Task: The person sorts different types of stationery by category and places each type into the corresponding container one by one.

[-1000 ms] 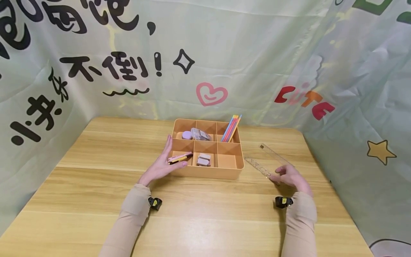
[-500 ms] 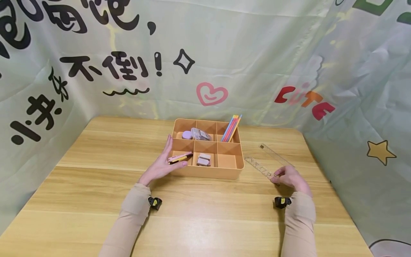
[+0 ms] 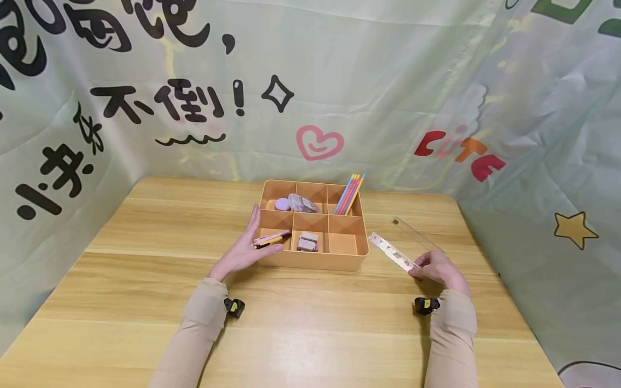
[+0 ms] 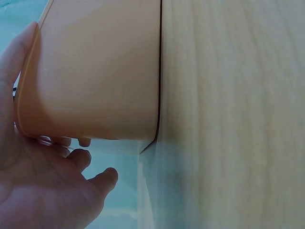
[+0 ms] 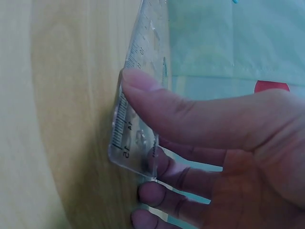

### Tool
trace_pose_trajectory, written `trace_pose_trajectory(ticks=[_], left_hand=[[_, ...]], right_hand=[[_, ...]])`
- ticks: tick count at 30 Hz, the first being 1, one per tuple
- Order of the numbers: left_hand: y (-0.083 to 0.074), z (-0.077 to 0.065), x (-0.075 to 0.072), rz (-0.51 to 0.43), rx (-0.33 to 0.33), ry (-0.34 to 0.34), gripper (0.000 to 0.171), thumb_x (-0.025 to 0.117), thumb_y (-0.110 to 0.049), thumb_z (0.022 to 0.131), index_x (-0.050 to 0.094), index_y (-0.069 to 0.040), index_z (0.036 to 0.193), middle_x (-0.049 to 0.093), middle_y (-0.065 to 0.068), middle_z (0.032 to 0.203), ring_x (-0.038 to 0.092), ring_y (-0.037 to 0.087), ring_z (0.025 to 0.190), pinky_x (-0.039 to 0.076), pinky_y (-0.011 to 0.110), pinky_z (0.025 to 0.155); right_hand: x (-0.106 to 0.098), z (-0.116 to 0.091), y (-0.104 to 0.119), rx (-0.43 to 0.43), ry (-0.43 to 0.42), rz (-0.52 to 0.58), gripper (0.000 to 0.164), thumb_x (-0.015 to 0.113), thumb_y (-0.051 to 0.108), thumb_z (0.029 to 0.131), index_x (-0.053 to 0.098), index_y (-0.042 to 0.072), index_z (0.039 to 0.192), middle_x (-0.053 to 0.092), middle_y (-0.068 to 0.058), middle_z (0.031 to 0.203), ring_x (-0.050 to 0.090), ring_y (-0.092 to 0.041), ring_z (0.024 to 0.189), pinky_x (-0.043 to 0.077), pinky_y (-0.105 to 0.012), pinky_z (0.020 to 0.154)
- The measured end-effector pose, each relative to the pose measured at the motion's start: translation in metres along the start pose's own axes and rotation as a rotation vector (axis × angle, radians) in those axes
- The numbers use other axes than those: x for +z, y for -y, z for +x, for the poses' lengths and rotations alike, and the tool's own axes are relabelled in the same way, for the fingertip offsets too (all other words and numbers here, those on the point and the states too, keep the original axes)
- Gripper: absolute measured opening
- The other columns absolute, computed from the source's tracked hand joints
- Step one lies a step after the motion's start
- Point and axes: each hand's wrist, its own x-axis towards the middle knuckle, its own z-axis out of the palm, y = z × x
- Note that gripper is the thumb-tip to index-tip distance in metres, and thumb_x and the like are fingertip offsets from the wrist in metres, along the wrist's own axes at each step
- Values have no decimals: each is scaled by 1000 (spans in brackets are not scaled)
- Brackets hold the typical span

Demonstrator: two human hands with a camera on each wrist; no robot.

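My right hand (image 3: 437, 268) pinches the near end of a clear ruler (image 3: 392, 252) between thumb and fingers, at the right of the table. In the right wrist view the thumb lies across the ruler's (image 5: 125, 138) marked face, which is tilted up from the wood. Another clear ruler (image 3: 418, 234) lies just beyond this hand. My left hand (image 3: 241, 248) rests with spread fingers against the left front corner of an orange divided organizer (image 3: 315, 262), thumb along its front rim. In the left wrist view the hand (image 4: 52, 176) touches the organizer's wall (image 4: 100, 71).
Compartments hold pens (image 3: 273, 238), erasers (image 3: 308, 245), a round purple item (image 3: 282, 203), a clear packet (image 3: 303, 203) and upright colored pencils (image 3: 347, 196). The wooden table (image 3: 301, 328) reaches back to a printed cloth (image 3: 388, 81).
My right thumb and fingers have closed on the near ruler's end. That ruler has tilted and now catches the light. My left hand and the organizer stay where they were.
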Motion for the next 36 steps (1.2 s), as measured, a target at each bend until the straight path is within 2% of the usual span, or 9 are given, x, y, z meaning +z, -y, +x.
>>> trace_pose_trajectory(ticks=[5, 8, 12, 15, 21, 26, 29, 33, 36], left_hand=[[0, -1, 0, 2, 3, 2, 119, 74, -48, 88, -19, -28, 159, -28, -11, 165, -10, 33, 158, 6, 64, 125], [-1, -2, 0, 6, -7, 0, 119, 75, -48, 88, -20, -30, 158, -29, -13, 164, -10, 32, 158, 6, 63, 126], [0, -2, 0, 10, -12, 0, 120, 75, -48, 88, -19, -28, 159, -29, -14, 164, -9, 33, 158, 6, 63, 126], [1, -2, 0, 10, -8, -2, 120, 75, -48, 88, -19, -24, 160, -28, -12, 164, -9, 34, 158, 6, 64, 125], [0, -2, 0, 7, -9, -3, 119, 75, -47, 88, -17, -22, 160, -28, -13, 165, -9, 33, 158, 6, 63, 125], [-1, -2, 1, 9, -8, -2, 119, 75, -46, 88, -16, -20, 160, -27, -12, 165, -8, 34, 158, 7, 64, 125], [-1, -1, 1, 8, -6, -2, 120, 75, -47, 88, -16, -20, 161, -27, -12, 165, -8, 33, 158, 7, 63, 126], [-1, -1, 0, 4, -5, -1, 121, 75, -47, 88, -17, -20, 161, -28, -13, 165, -9, 32, 158, 6, 63, 126], [-2, -1, 0, 0, -3, 0, 120, 75, -46, 88, -18, -24, 160, -28, -13, 165, -10, 32, 158, 5, 64, 125]], right_hand=[[-2, 0, -3, -2, 1, -39, 25, 80, 14, 84, 66, -6, 88, 64, -7, 82, 55, -18, 80, 43, -26, 72], [-4, -1, -4, -14, 29, -24, 24, 79, 15, 86, 68, -6, 88, 69, -7, 80, 59, -16, 78, 46, -27, 73], [-5, -3, -5, -13, 55, 18, 23, 76, 15, 89, 67, -6, 88, 74, -5, 76, 65, -12, 73, 49, -26, 73], [-5, -3, -6, -16, 41, 31, 25, 75, 18, 91, 66, -6, 90, 73, -4, 78, 62, -12, 75, 48, -25, 73], [-3, -2, -7, -3, -54, 60, 31, 73, 22, 93, 61, -6, 96, 61, -3, 83, 53, -14, 79, 45, -25, 69], [-1, -2, -4, 11, -134, 186, 29, 69, 18, 95, 61, -10, 99, 61, 3, 74, 59, -11, 69, 51, -24, 61], [0, -1, 0, -1, -185, 245, 28, 67, 17, 97, 62, -11, 101, 64, 2, 71, 62, -10, 62, 54, -25, 57], [0, 1, 6, -43, -300, 251, 30, 66, 14, 97, 62, -15, 104, 63, 1, 71, 62, -7, 58, 53, -22, 55], [1, 3, 10, -59, -393, 260, 30, 66, 13, 97, 63, -16, 105, 61, 3, 71, 63, -2, 57, 53, -18, 56]])
